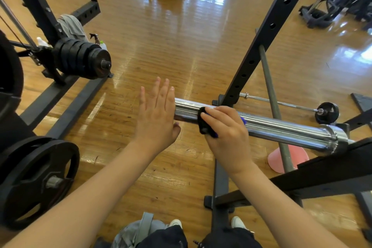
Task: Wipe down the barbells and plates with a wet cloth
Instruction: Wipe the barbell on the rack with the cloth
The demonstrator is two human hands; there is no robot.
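On the near rack, your right hand [227, 137] wraps a dark cloth [204, 122] round the chrome barbell sleeve [281, 129] — gripping to scrub; your left hand [158, 115], fingers straight, caps its end — likely steadying.

The barbell sleeve [281, 127] runs across in front of me, from centre out to my right, resting on the rack arm [342, 159] at its collar end. My right hand [229, 137] is on top of the sleeve, with the cloth [204, 121] between my fingers and the metal. My left hand [157, 115] is held flat just off the sleeve's free end, to the left of the cloth. The rack upright [261, 46] rises behind the sleeve. Beyond it on the floor lies a second barbell [291, 104]. A cone [279, 159] sits on the floor under the sleeve's right end. To my left, a plate [38, 183] hangs on a peg, and farther back a stack of plates [82, 58] sits on another, with a spray bottle [95, 38] behind it.
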